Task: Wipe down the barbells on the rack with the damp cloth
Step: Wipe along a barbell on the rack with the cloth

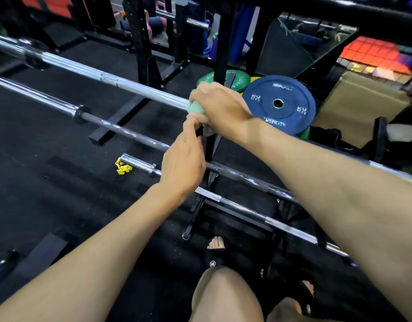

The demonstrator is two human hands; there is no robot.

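Nearest the lens: a bare knee [223, 296] at the bottom edge, with a foot in a black sandal [215, 254] just beyond it on the dark rubber floor [49, 187].

Reaching forward from both lower corners, two bare forearms. Right hand [220, 108] laid over the top barbell [84, 70], grip curled round a pale green damp cloth [197, 108] bunched against the chrome shaft; cloth wrapped at the point where the bar crosses the black upright of the rack [220, 56]. Left hand [183, 159] just below and nearer, grip narrow, fingertips [193, 118] pinching the lower edge of the same cloth.

Below the top bar, a second barbell [121, 130] with a grey, scuffed shaft and a chrome sleeve toward the left, running roughly parallel. Lower still and closer, a third barbell [244, 209], its chrome end near a yellow collar clip [122, 167] lying on the floor. All three slanting from upper left down to lower right.

Behind the hands, leaning by the rack: a blue weight plate [279, 104] marked in white lettering, a green plate [223, 79] partly hidden behind it. Farther back, another chrome bar [184, 18] on black frames, and a tan box [363, 98] at the right.
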